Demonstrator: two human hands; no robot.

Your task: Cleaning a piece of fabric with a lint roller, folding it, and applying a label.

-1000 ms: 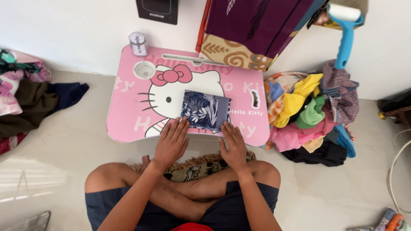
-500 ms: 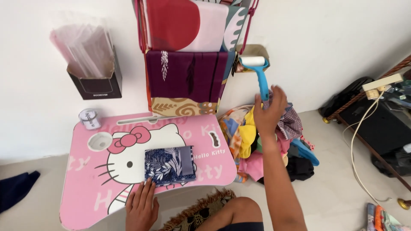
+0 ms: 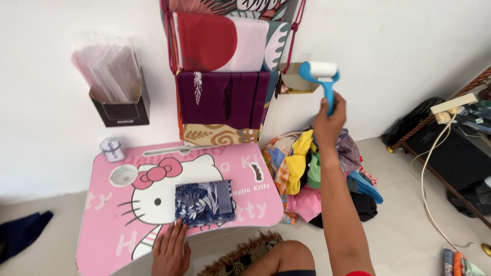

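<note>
Our right hand [image 3: 329, 115] is raised near the wall, fingers closed around the handle of the blue roller [image 3: 321, 76]. Our left hand [image 3: 170, 250] lies flat on the pink surface [image 3: 102, 230], fingers spread, touching the folded blue cloth [image 3: 203, 202].

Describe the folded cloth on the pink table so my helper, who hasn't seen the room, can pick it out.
Start at the low pink table against the white wall. Near its front edge, just above the left hand, lies the folded cloth: a flat, squarish bundle. It is dark blue with a pale leaf print, unlike the loose, bright heap of clothes on the floor to the right.
</note>
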